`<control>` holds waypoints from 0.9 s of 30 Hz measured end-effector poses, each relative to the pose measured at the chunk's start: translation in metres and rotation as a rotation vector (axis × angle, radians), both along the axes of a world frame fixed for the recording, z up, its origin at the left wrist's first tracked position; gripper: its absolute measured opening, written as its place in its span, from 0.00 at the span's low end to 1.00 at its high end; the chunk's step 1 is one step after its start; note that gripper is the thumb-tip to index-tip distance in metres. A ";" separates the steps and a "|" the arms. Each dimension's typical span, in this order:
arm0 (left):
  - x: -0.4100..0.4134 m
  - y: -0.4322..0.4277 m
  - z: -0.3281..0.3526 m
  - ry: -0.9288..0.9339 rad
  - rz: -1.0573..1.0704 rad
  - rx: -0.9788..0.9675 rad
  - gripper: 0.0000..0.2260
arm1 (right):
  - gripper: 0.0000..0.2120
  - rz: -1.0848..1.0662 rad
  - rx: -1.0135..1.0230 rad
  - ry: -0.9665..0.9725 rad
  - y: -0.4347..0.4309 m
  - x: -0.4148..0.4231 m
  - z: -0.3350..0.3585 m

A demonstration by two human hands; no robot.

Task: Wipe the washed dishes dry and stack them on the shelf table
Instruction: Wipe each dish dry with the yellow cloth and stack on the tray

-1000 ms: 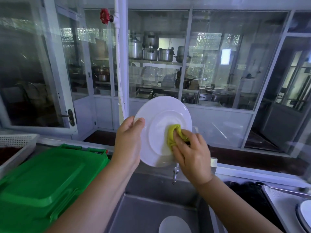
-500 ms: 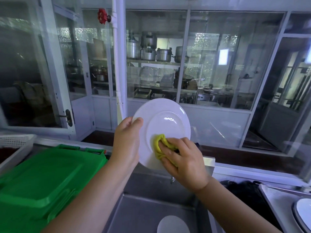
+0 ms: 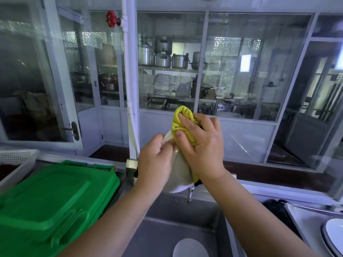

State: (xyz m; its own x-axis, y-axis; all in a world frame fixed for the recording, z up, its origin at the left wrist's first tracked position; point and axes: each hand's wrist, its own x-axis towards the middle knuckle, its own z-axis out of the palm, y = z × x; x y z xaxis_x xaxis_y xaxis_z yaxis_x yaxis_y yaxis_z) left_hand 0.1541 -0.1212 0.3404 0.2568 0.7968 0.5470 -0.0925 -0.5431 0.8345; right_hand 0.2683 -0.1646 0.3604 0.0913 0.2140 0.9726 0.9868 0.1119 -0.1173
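1. Head view: your left hand (image 3: 155,161) grips the white plate (image 3: 179,176) by its left rim, fingers curled round it.
2. Your right hand (image 3: 203,146) clasps the yellow cloth (image 3: 182,120) over the plate's upper rim (it's nearly edge-on).
3. You hold the plate above the sink's (image 3: 167,235) back edge.

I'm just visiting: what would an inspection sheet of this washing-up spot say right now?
Surface: steel sink, a white dish lying in it.
Job's things: white plate held above the sink; yellow cloth pressed on it.
Clutter: green lid left; white basket far left; tray right.
Grippers: left hand grips the plate; right hand holds the cloth.
Cables: nothing seen.
Surroundings: glass partition, pots shelved behind it, red valve.
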 end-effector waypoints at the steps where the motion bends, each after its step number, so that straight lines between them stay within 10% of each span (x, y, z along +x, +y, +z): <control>1: -0.003 0.000 0.001 0.009 0.003 0.042 0.12 | 0.17 0.004 0.011 0.044 0.000 0.004 -0.002; 7: -0.017 -0.005 0.004 -0.053 0.003 0.135 0.16 | 0.25 0.191 -0.030 0.751 -0.007 0.033 -0.022; 16: -0.001 -0.004 0.007 0.073 0.038 0.176 0.11 | 0.18 0.097 0.010 0.207 -0.006 0.007 -0.004; 23: -0.011 -0.010 0.023 -0.228 -0.052 0.073 0.13 | 0.17 0.432 0.078 1.168 -0.017 0.019 -0.018; 27: -0.009 -0.006 0.017 -0.384 -0.147 -0.042 0.13 | 0.10 0.647 0.173 1.411 -0.019 0.015 -0.017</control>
State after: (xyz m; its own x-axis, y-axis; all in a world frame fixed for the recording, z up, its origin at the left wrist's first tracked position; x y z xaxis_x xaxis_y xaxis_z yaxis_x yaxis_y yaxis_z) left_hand 0.1454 -0.1268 0.3570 0.1530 0.7905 0.5931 -0.4759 -0.4670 0.7453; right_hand 0.2834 -0.1839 0.3431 0.8574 0.4748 0.1984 -0.1260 0.5676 -0.8136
